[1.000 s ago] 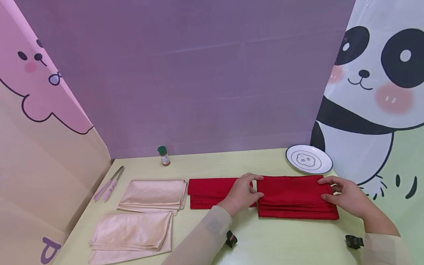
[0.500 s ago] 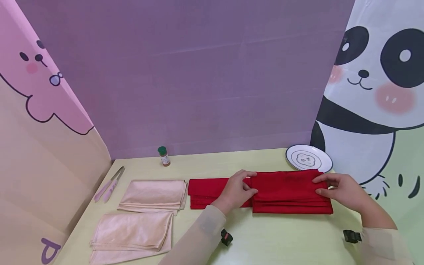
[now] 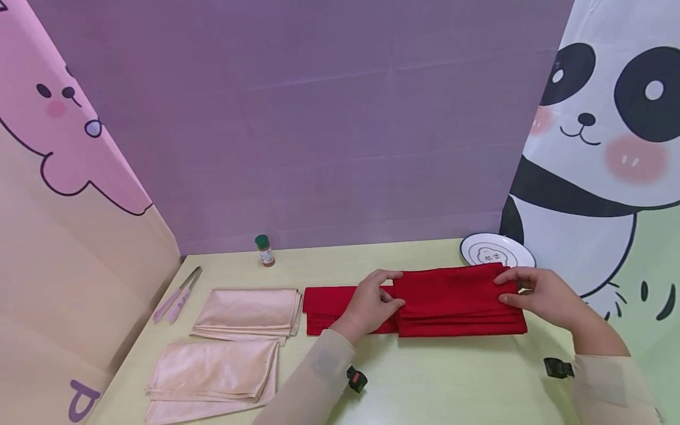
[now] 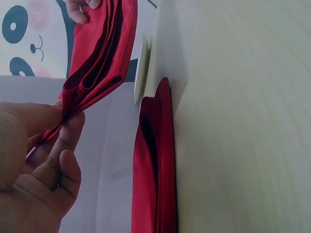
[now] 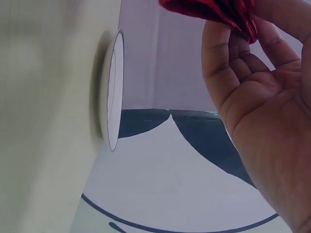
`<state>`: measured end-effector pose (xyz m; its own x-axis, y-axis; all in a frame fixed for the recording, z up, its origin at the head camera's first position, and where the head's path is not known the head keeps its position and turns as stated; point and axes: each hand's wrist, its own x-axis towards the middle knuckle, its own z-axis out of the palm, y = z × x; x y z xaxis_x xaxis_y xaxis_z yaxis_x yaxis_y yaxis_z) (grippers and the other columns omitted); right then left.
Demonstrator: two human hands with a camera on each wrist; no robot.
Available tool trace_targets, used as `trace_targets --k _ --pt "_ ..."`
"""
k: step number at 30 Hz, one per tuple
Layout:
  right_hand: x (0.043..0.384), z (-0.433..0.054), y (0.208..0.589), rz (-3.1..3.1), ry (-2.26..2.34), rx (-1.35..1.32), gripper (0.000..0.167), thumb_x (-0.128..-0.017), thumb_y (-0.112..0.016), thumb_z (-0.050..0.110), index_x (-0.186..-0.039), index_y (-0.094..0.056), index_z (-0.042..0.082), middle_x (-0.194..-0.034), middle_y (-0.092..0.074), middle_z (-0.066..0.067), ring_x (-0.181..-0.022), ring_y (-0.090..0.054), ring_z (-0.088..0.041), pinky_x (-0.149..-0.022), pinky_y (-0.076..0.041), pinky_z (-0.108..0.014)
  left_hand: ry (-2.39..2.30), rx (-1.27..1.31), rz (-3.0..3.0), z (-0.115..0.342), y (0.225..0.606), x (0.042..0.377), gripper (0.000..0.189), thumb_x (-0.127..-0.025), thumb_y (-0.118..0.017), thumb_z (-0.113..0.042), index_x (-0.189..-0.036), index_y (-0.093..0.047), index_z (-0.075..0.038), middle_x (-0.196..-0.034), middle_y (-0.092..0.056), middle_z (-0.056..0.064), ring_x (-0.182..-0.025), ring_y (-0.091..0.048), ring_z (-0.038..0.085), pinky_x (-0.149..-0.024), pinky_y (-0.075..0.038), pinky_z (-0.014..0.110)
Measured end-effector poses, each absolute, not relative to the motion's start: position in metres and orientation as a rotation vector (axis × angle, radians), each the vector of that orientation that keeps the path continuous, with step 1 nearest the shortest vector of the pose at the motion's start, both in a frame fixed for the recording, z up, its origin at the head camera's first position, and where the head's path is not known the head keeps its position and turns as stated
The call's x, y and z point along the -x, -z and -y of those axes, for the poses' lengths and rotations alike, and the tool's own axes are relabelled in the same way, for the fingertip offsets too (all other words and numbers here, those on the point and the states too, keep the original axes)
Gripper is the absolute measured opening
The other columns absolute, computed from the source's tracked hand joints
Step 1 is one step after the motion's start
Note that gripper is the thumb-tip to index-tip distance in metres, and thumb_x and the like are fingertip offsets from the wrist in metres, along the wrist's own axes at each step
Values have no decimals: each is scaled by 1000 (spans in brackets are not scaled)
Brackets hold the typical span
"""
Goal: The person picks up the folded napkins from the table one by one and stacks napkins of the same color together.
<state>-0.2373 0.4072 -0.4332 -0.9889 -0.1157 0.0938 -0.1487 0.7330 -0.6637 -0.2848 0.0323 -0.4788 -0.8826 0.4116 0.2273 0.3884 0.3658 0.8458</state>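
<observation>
A folded red cloth hangs above the table, stretched between both hands. My left hand pinches its left edge between thumb and fingers; the left wrist view shows the layers squeezed together there. At the opposite edge, my right hand pinches the cloth the same way. Below and to the left, a second folded red cloth lies on the table, partly covered by the left hand and the held cloth in the head view. In the left wrist view, this lying cloth is well apart from the held one.
Two folded pale pink cloths, the back one and the front one, lie on the left. Tongs rest at the left edge. A green-capped jar stands at the back. A white plate sits at the back right, partly hidden by the held cloth.
Both hands have raised the held red cloth and carried it left, so that it now overlaps more of the lying red cloth and the plate's front in the head view.
</observation>
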Motion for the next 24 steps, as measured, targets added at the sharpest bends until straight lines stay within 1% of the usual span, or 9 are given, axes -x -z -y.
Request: trace_targets --k 7,14,20,24 --pt "240 -403 429 2855 -1131 -255 43 -91 -84 18 -129 -67 8 -112 -66 -14 -93 -63 -23 -69 -59 -29 -1606 -773 -2582 -23 476 286 62 -91 -84 -14 -145 -60 -31 -132 -57 -14 -75 -68 6 -72 -58 23" --pt "243 -392 426 2816 -1180 -299 41 -91 -84 18 -128 -68 8 -117 -66 -17 -95 -66 -24 -72 -60 -29 -1600 -756 -2568 -9 473 287 65 -91 -84 -13 -146 -58 -33 -135 -55 -14 -80 -69 6 -74 -59 24" --pt "247 -383 427 2762 -1209 -328 38 -91 -85 18 -124 -69 9 -114 -67 -16 -90 -67 -21 -71 -60 -29 -1611 -741 -2560 3 470 287 65 -92 -83 -13 -147 -57 -36 -136 -54 -17 -83 -69 7 -74 -60 26" --pt "250 -378 427 2735 -1212 -361 37 -90 -85 16 -123 -69 8 -111 -68 -14 -88 -67 -17 -70 -59 -27 -1629 -729 -2547 9 468 286 66 -92 -83 -13 -148 -56 -36 -137 -54 -16 -85 -70 8 -74 -60 27"
